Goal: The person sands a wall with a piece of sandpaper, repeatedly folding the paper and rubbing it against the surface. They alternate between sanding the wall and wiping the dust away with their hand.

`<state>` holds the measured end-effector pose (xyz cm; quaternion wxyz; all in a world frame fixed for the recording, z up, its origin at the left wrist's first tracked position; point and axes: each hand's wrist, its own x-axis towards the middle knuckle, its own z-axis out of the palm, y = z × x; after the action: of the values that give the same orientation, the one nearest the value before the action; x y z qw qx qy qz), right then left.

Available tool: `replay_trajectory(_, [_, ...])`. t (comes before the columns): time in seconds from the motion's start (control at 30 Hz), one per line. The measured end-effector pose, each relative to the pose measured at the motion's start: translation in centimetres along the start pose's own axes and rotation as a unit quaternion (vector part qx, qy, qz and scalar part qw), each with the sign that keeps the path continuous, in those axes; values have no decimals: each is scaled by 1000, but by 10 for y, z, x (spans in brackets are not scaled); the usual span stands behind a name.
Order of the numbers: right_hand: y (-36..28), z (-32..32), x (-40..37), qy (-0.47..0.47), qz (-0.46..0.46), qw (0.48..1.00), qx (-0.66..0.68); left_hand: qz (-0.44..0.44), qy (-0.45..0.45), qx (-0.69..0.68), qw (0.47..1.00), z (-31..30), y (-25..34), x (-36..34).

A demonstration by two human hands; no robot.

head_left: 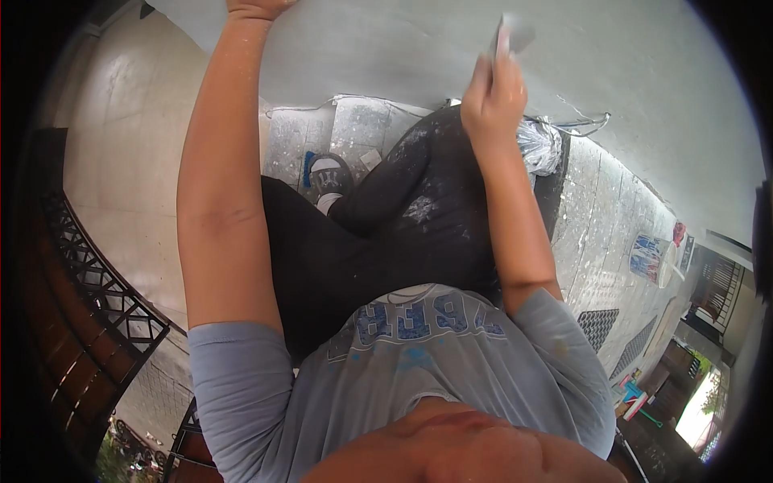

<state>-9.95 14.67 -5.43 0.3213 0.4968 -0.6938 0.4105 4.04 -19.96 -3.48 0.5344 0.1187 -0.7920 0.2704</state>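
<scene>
My right hand (496, 101) is wrapped around a putty knife (515, 39), its blade smeared by motion close over the grey wall (386, 52). My left hand (259, 6) reaches up to the wall at the top edge of the view, where its fingers are cut off. Dark trousers (403, 209) with white smears cover my bent legs between the two arms. A sandal (328, 175) shows on one foot, on the spattered tiled steps.
Crumpled plastic wrapping (541, 146) and a loose cable (592, 122) lie along the wall's foot, right of my knee. A white bucket (654, 259) stands farther right on the spattered floor (592, 209). Metal railing (101, 274) runs along the left.
</scene>
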Motion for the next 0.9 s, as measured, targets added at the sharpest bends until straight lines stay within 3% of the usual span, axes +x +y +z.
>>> replay_trajectory(0.13, [1,46,31,-14,37,997,-66,-41,-34,-12,998,-3,-11,-29])
replay_trajectory(0.23, [2,72,-6,-64,123,988,-64,-59,-48,-17,997,1,-19,-49])
replay_trajectory(0.33, [29,101,-43,-7,74,994,-85,-83,-29,-28,996,9,-13,-58])
replay_trajectory(0.47, [12,92,-25,-38,125,986,-108,-109,-10,-32,994,15,-6,-70])
replay_trajectory(0.57, [12,90,-3,32,88,994,-63,-130,-31,-23,991,18,-5,-88])
replay_trajectory(0.67, [10,98,-41,-54,151,985,-63,-141,-34,-25,989,18,-2,-103])
replay_trajectory(0.9, [8,98,-16,-15,150,987,-58,-147,-32,-25,988,18,-3,-106])
